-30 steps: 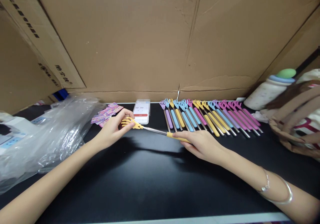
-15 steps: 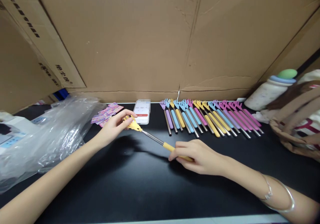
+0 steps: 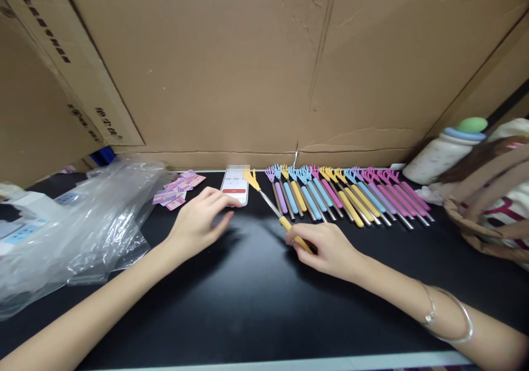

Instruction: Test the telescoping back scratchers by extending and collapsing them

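Note:
A yellow back scratcher with a metal shaft is held by its handle in my right hand. Its clawed head points up and to the left, beside the phone. My left hand hovers over the black table with nothing in it, fingers apart, just in front of the phone. To the right of the held one, a row of back scratchers in purple, blue, yellow and pink lies side by side, claws toward the cardboard.
Small pink and purple printed cards lie in a pile left of the phone. Clear plastic bags cover the left side. A white bottle and a cloth bag stand at the right. A cardboard wall rises behind.
My left hand has let go of the back scratcher's clawed head. My right hand has swung that head away to the right, so the scratcher stands at a steeper angle.

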Demonstrator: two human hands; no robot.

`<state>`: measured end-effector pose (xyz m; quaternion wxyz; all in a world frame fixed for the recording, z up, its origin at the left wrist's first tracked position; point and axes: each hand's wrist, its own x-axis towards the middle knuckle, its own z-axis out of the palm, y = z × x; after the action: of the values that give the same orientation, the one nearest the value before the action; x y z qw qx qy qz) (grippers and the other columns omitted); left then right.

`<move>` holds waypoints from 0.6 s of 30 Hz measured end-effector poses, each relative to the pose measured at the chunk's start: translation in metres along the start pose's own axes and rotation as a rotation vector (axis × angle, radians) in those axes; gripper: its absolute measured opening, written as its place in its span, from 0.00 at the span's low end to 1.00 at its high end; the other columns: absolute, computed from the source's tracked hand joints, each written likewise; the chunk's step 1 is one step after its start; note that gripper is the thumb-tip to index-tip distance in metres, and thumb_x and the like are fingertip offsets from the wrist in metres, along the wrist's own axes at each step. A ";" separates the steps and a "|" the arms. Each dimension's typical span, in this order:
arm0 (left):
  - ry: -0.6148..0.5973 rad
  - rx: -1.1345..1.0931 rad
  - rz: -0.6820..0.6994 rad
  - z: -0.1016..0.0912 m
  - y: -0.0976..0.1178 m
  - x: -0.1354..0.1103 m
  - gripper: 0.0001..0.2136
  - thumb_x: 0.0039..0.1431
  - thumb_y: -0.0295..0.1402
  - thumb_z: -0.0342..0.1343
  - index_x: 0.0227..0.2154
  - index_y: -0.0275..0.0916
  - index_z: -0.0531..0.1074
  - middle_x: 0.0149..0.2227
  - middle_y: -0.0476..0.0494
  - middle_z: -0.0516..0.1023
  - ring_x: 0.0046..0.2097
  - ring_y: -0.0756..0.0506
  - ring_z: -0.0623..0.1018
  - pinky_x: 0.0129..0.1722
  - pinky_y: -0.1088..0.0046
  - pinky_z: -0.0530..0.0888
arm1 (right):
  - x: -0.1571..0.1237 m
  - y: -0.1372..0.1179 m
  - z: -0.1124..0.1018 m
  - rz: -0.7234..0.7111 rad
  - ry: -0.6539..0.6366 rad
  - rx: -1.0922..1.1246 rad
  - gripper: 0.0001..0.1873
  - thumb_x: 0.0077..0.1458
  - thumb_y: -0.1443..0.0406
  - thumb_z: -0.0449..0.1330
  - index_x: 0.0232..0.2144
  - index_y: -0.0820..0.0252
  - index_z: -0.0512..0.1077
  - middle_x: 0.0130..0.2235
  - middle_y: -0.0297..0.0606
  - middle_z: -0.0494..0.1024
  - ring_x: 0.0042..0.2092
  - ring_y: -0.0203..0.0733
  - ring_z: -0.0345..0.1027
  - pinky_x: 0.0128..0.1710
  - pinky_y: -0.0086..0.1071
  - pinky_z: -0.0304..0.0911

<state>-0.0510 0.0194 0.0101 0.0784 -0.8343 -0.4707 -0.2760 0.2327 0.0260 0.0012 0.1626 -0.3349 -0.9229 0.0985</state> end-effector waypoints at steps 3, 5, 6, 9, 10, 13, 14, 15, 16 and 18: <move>0.045 0.189 0.180 0.004 0.006 -0.002 0.13 0.57 0.29 0.49 0.44 0.44 0.69 0.46 0.46 0.73 0.50 0.43 0.68 0.48 0.62 0.67 | 0.000 -0.004 0.003 -0.045 -0.046 -0.066 0.10 0.51 0.68 0.50 0.35 0.55 0.69 0.28 0.28 0.72 0.26 0.29 0.63 0.27 0.23 0.51; 0.094 0.266 0.224 0.004 0.007 -0.002 0.16 0.56 0.28 0.50 0.48 0.46 0.67 0.50 0.45 0.70 0.54 0.41 0.66 0.53 0.57 0.64 | -0.001 -0.006 0.004 -0.091 -0.047 -0.117 0.11 0.52 0.68 0.49 0.36 0.55 0.69 0.31 0.30 0.74 0.26 0.28 0.63 0.27 0.23 0.51; 0.110 0.291 0.232 0.004 0.007 -0.001 0.18 0.56 0.28 0.51 0.49 0.48 0.66 0.52 0.45 0.69 0.55 0.40 0.65 0.54 0.55 0.62 | -0.001 -0.007 0.005 -0.121 -0.044 -0.146 0.12 0.53 0.69 0.48 0.36 0.55 0.69 0.32 0.30 0.74 0.26 0.28 0.63 0.27 0.23 0.50; 0.126 0.334 0.259 0.002 0.006 0.001 0.16 0.56 0.29 0.52 0.47 0.49 0.67 0.51 0.46 0.71 0.55 0.40 0.66 0.55 0.52 0.61 | 0.000 -0.007 0.005 -0.206 -0.038 -0.237 0.13 0.55 0.68 0.47 0.37 0.55 0.69 0.31 0.30 0.74 0.25 0.27 0.62 0.27 0.24 0.49; 0.120 0.345 0.272 0.001 0.006 0.001 0.13 0.57 0.29 0.52 0.45 0.49 0.69 0.49 0.47 0.72 0.54 0.41 0.67 0.55 0.53 0.61 | 0.000 -0.006 0.005 -0.232 -0.038 -0.267 0.13 0.55 0.68 0.47 0.37 0.54 0.69 0.31 0.30 0.74 0.25 0.27 0.62 0.26 0.24 0.49; 0.090 0.375 0.310 0.000 0.006 0.002 0.07 0.60 0.30 0.48 0.36 0.45 0.71 0.38 0.50 0.77 0.45 0.46 0.74 0.54 0.58 0.62 | 0.001 -0.002 0.002 -0.245 -0.013 -0.346 0.12 0.55 0.68 0.47 0.37 0.55 0.69 0.28 0.31 0.74 0.22 0.28 0.61 0.25 0.25 0.48; 0.083 0.377 0.329 0.000 0.006 0.001 0.07 0.61 0.31 0.47 0.35 0.44 0.71 0.34 0.50 0.77 0.40 0.48 0.75 0.51 0.61 0.64 | 0.001 0.000 0.000 -0.218 0.008 -0.364 0.12 0.55 0.67 0.47 0.37 0.57 0.69 0.25 0.31 0.73 0.21 0.29 0.61 0.24 0.26 0.48; 0.084 0.374 0.345 0.000 0.007 0.001 0.08 0.61 0.31 0.46 0.34 0.43 0.71 0.31 0.51 0.77 0.35 0.50 0.75 0.48 0.66 0.66 | 0.001 0.001 -0.002 -0.179 0.032 -0.375 0.12 0.55 0.67 0.47 0.36 0.58 0.69 0.23 0.30 0.72 0.21 0.29 0.61 0.24 0.26 0.48; 0.094 0.367 0.358 0.000 0.008 0.000 0.08 0.61 0.31 0.46 0.33 0.42 0.71 0.28 0.52 0.76 0.32 0.51 0.74 0.43 0.70 0.67 | 0.002 0.003 -0.004 -0.139 0.055 -0.379 0.11 0.54 0.66 0.48 0.37 0.59 0.68 0.22 0.30 0.72 0.21 0.30 0.61 0.24 0.26 0.48; 0.126 0.353 0.368 0.000 0.012 -0.002 0.07 0.61 0.31 0.47 0.33 0.41 0.70 0.25 0.52 0.74 0.28 0.52 0.71 0.33 0.74 0.65 | 0.003 0.004 -0.008 -0.093 0.090 -0.377 0.13 0.53 0.67 0.48 0.41 0.59 0.66 0.24 0.30 0.73 0.22 0.31 0.63 0.24 0.26 0.49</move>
<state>-0.0421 0.0116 0.0110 0.3007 -0.8604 -0.3462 -0.2224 0.2357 0.0310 0.0080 0.1423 -0.3204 -0.9313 -0.0989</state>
